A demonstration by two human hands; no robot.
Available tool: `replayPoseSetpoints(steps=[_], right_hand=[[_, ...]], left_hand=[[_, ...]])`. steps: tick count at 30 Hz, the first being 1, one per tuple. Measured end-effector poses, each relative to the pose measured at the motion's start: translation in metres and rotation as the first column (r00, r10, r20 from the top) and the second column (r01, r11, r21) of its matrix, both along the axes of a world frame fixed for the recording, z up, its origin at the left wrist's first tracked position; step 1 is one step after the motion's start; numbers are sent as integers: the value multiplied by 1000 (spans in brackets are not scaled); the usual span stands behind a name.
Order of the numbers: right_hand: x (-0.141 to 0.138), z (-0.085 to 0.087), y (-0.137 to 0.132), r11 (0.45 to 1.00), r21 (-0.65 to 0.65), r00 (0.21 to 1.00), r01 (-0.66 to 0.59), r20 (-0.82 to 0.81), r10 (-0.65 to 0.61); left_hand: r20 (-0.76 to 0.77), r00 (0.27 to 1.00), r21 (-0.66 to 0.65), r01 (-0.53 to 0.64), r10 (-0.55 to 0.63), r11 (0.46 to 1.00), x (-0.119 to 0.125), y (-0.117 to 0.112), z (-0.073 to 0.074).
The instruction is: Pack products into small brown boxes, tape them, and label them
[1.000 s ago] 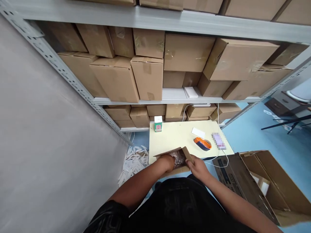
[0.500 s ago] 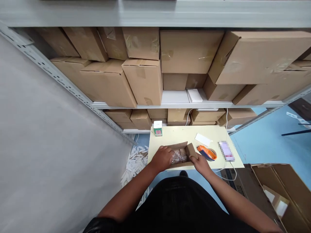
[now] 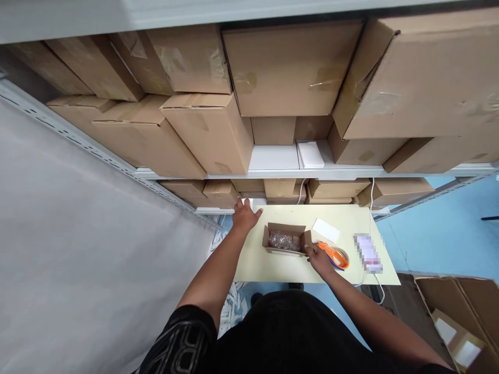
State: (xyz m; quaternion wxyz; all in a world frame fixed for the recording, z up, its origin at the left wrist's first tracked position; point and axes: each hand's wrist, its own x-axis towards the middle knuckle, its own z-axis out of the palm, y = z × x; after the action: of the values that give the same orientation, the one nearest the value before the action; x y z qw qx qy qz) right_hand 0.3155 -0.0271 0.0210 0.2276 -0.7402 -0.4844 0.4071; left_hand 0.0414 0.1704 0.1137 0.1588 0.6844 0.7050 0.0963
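A small open cardboard box [image 3: 284, 248] sits on the pale yellow table [image 3: 273, 262]. Clear crinkled wrapping [image 3: 279, 240] lies inside it. My right hand [image 3: 317, 258] pinches the box's right flap, right beside an orange tape dispenser [image 3: 334, 255]. My left hand [image 3: 245, 214] is stretched out to the table's far left corner. Its fingers curl over a small white box [image 3: 258, 201], which is almost fully hidden under the hand.
A white card [image 3: 326, 230] and a blurred phone [image 3: 368, 253] with a white cable lie on the table's right. Metal shelves [image 3: 312, 171] packed with cardboard boxes rise behind. A big open carton [image 3: 456, 311] stands at the right. White strips [image 3: 232, 304] litter the blue floor.
My left hand left the cardboard box and reached forward to the small white box at the far corner. The cardboard box now sits further onto the table. My view moved closer.
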Motion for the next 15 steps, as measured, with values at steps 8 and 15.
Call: replayPoseSetpoints(steps=[8, 15], right_hand=[[14, 11, -6, 989, 37, 984, 142, -110, -137], [1, 78, -11, 939, 254, 971, 234, -102, -214]], left_hand=[[-44, 989, -44, -146, 144, 988, -22, 37, -22], [345, 907, 66, -279, 240, 958, -62, -4, 23]])
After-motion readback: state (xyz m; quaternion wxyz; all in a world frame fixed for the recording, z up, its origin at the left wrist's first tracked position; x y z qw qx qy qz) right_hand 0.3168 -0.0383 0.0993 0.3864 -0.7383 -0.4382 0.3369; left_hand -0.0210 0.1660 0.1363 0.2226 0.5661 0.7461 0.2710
